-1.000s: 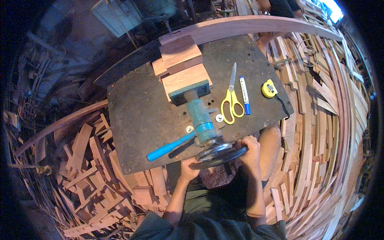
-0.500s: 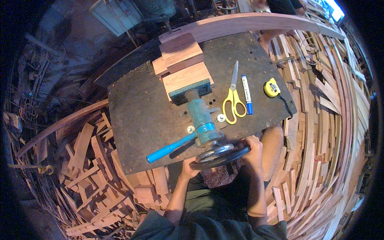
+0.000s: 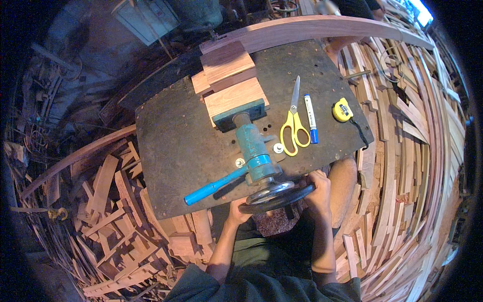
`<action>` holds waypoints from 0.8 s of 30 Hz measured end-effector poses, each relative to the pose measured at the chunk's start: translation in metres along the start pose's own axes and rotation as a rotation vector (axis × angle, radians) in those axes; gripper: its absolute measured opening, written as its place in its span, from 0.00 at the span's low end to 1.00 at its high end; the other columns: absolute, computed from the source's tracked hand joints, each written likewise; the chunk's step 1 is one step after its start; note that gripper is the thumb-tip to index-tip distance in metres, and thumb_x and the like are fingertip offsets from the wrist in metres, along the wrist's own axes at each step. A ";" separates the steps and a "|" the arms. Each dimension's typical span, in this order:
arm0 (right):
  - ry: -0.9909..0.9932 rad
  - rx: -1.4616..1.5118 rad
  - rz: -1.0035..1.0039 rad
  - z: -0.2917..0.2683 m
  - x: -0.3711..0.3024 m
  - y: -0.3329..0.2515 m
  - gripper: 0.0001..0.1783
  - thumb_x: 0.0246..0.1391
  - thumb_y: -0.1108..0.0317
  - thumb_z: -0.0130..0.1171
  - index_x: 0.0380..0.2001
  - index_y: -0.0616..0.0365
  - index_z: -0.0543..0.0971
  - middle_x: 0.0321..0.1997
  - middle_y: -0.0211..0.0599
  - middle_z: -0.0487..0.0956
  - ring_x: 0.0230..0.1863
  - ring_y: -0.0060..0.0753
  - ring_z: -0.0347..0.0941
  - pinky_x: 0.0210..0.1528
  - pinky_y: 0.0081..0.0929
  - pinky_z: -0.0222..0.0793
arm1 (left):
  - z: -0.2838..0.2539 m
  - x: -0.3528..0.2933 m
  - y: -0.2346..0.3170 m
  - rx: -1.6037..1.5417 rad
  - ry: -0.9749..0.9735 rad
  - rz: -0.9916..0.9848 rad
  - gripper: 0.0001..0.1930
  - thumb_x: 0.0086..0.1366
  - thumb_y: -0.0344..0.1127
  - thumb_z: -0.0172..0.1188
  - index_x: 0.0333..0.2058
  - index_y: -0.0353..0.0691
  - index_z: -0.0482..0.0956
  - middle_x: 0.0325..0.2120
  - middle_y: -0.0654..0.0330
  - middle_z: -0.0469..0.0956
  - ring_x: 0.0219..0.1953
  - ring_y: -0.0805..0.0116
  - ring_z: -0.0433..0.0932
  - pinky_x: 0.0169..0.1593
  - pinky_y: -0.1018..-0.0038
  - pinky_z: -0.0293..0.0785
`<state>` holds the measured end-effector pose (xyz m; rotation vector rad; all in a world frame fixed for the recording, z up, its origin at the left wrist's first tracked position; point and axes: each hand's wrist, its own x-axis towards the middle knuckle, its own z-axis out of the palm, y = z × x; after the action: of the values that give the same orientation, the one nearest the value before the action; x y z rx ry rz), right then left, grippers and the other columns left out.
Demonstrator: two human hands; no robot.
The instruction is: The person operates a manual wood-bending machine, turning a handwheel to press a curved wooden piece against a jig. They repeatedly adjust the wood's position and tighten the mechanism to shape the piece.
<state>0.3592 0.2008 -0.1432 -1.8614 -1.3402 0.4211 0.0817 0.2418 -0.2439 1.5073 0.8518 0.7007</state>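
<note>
Both of my hands grip a black handwheel (image 3: 276,200) at the near edge of the dark work table. My left hand (image 3: 237,212) is closed on the rim's left side, and my right hand (image 3: 319,190) wraps the right side. The wheel joins a blue-green screw vise (image 3: 250,143) with a bright blue lever (image 3: 216,186) sticking out to the left. Its jaw plate (image 3: 240,117) presses against a wooden block (image 3: 235,98). Beyond it sits another block (image 3: 229,65), against a long curved wooden beam (image 3: 302,31).
Yellow-handled scissors (image 3: 294,126), a white-and-blue marker (image 3: 311,118) and a yellow tape measure (image 3: 343,110) lie on the table (image 3: 176,136). Wood offcuts (image 3: 108,221) pile up at left; long strips (image 3: 397,176) cover the floor at right. Another person's leg (image 3: 336,49) shows behind the beam.
</note>
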 end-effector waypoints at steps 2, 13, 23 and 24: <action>-0.006 -0.002 -0.002 0.000 0.000 0.000 0.07 0.32 0.72 0.61 0.17 0.60 0.73 0.23 0.43 0.75 0.31 0.50 0.70 0.35 0.38 0.64 | -0.001 -0.002 -0.004 0.005 -0.002 -0.021 0.30 0.53 0.47 0.68 0.48 0.30 0.75 0.43 0.52 0.80 0.46 0.61 0.78 0.53 0.65 0.72; 0.009 -0.026 -0.005 0.003 -0.003 0.006 0.07 0.31 0.74 0.61 0.18 0.60 0.73 0.23 0.44 0.74 0.32 0.51 0.69 0.36 0.38 0.63 | 0.000 0.000 0.004 0.031 0.006 -0.055 0.27 0.54 0.47 0.67 0.46 0.31 0.76 0.42 0.52 0.80 0.45 0.60 0.78 0.53 0.65 0.71; -0.009 -0.017 -0.013 0.001 -0.002 0.004 0.06 0.30 0.75 0.60 0.18 0.60 0.74 0.23 0.43 0.74 0.32 0.50 0.69 0.36 0.38 0.63 | -0.001 0.000 -0.004 0.042 0.000 0.006 0.24 0.56 0.45 0.65 0.45 0.31 0.76 0.41 0.52 0.80 0.44 0.61 0.79 0.52 0.66 0.71; -0.012 -0.020 -0.011 0.002 -0.002 0.005 0.06 0.30 0.75 0.60 0.18 0.60 0.74 0.23 0.43 0.74 0.32 0.50 0.69 0.36 0.38 0.63 | 0.000 0.001 -0.002 0.030 0.003 0.008 0.24 0.57 0.45 0.64 0.45 0.30 0.76 0.41 0.52 0.80 0.44 0.62 0.79 0.52 0.67 0.72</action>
<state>0.3606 0.1988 -0.1487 -1.8699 -1.3667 0.4145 0.0817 0.2425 -0.2459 1.5377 0.8628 0.6987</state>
